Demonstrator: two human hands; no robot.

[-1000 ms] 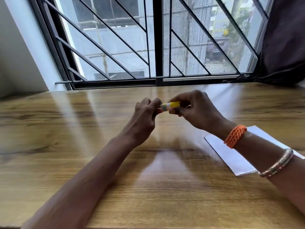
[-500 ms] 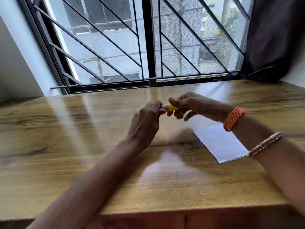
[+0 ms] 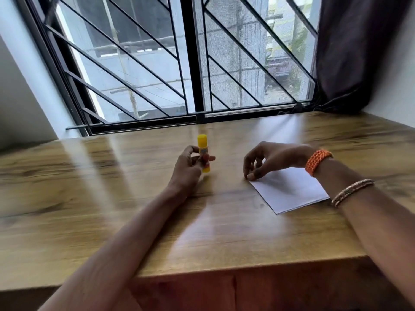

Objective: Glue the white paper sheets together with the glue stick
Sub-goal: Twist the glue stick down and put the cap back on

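Note:
A yellow glue stick [image 3: 203, 149] stands upright near the middle of the wooden table [image 3: 112, 198], cap on top. My left hand [image 3: 190, 167] holds it by its lower half between thumb and fingers. A small stack of white paper sheets [image 3: 289, 191] lies flat to the right. My right hand [image 3: 267, 160] rests its fingertips on the stack's near-left corner, fingers curled, nothing gripped in it. An orange bracelet and thin bangles sit on my right wrist.
A barred window [image 3: 193, 63] runs along the far edge of the table. A dark curtain [image 3: 354, 52] hangs at the back right. The table's front edge [image 3: 247, 265] is close below my forearms.
Both hands held the glue stick together before. Now my right hand has let go and moved right onto the paper, and my left hand has stood the stick upright on the table.

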